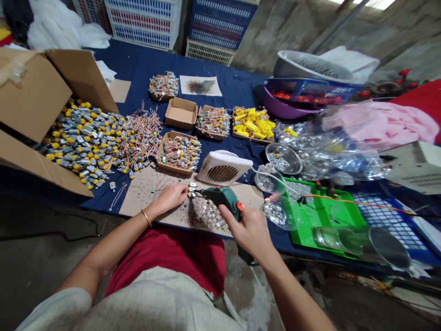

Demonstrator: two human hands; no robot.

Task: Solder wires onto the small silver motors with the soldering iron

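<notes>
Green-bodied, the soldering gun lies nearly level over the cardboard sheet at the near edge of the worktop. Its long axis runs right to left, with the thin tip pointing left at the small motor. The right hand grips the rear of the gun, fingers wrapped shut around the handle beside an orange button. The left hand rests on the cardboard, its fingers pinched narrowly on the motor, which sits just at the gun's tip. A gold bangle circles the left wrist.

Behind the hands stands a white vented fan housing. A small cardboard tray just beyond holds motors with red and green wires; two more trays further back hold the same, one tray looks empty, and another holds yellow plastic parts. To the left a large open carton spills a heap of grey motors with yellow caps onto the blue cloth, next to a tangle of loose wires. To the right, a clear dish and clear cups hold small shiny metal bits, beside a green plastic tray and a clear jar lying on its side.
</notes>
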